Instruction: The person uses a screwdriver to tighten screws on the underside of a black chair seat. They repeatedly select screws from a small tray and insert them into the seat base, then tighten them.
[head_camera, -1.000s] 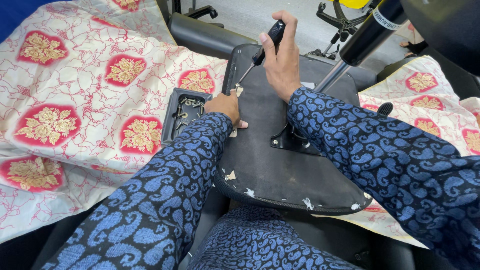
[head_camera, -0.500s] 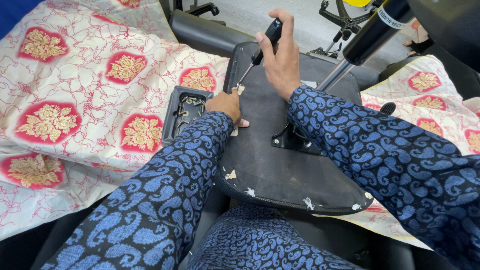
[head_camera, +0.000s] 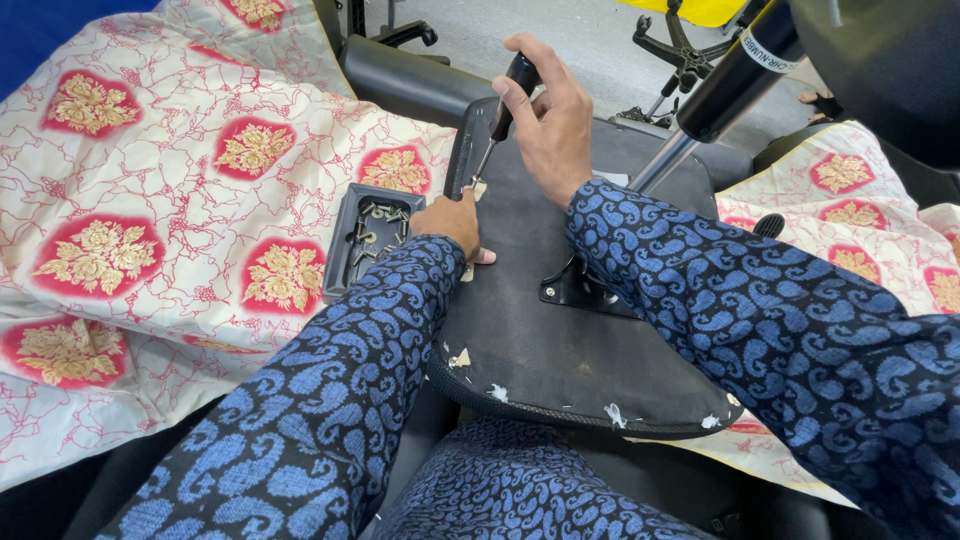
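Observation:
An upturned black chair seat (head_camera: 560, 340) lies across my lap, its underside facing up. My right hand (head_camera: 550, 125) is closed around the black handle of a screwdriver (head_camera: 500, 115), whose tip points down at the seat's left edge. My left hand (head_camera: 452, 222) rests flat on the seat right beside the tip, fingers pressed to the black fabric. A black metal bracket (head_camera: 580, 290) is fixed near the seat's middle. Both my arms wear blue patterned sleeves.
A small black tray (head_camera: 345, 262) holding several screws sits left of the seat on a white and red patterned cloth (head_camera: 150, 200). A gas lift cylinder (head_camera: 720, 90) slants up at the right. A chair base (head_camera: 690, 50) stands on the grey floor beyond.
My right hand has tilted the screwdriver handle slightly; both hands stay at the same spot on the seat's left edge.

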